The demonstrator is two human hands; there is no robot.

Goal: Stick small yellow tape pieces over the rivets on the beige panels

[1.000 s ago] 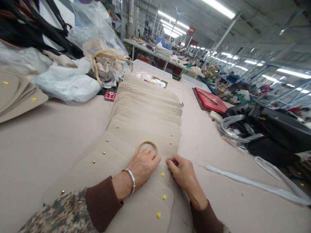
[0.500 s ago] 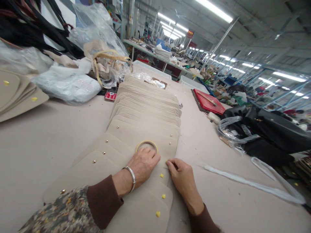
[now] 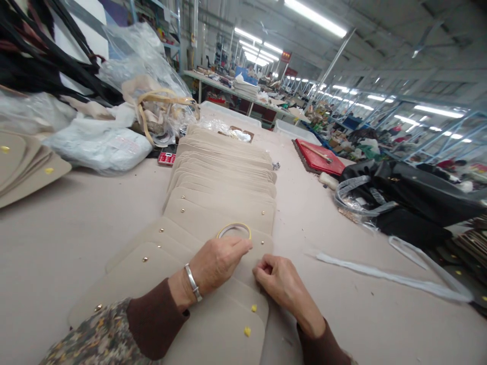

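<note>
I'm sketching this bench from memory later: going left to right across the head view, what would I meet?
Far-left beige pieces → pale wrapped bundle → small red object → left hand → right hand → red pad → black bag.

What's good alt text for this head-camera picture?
A person's left hand holds a yellow-edged ring, apparently tape, over overlapping beige panels on a table, while the curled right hand is at the panels' right edge. A black bag lies on the right.

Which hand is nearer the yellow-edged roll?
Left. The left hand covers the near side of the roll; the right hand is apart, to the right and nearer the camera.
</note>
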